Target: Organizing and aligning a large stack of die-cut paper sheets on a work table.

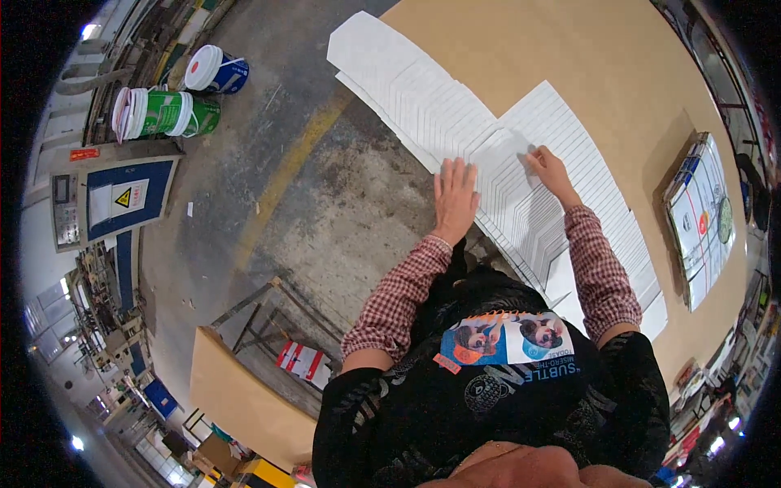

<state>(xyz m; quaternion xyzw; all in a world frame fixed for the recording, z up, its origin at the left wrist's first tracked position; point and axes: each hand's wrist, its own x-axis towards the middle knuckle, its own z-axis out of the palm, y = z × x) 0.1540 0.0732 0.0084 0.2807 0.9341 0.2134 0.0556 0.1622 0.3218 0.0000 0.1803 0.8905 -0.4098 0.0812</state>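
Note:
Many white die-cut sheets of paper or card point(586, 163) lie fanned out in overlapping steps on the brown table, their edges making rows of dark lines. My left hand point(455, 199) lies on the fan's near left edge, palm down, with fingers stretched out. Above the middle of the fan, my right hand point(555, 175) has its fingers curled and the thumb and forefinger drawn together at the sheets. Whether a sheet edge is between those fingertips is too small to tell. Checked sleeve covers are on both forearms.
On the right of the brown table point(602, 41) lies a plastic-wrapped stack point(700, 220). Left on the floor stand a blue bucket point(224, 73) and green buckets point(167, 114). A control box point(130, 199) is at the left. Another brown tabletop point(236, 390) and a metal frame point(277, 317) are lower left.

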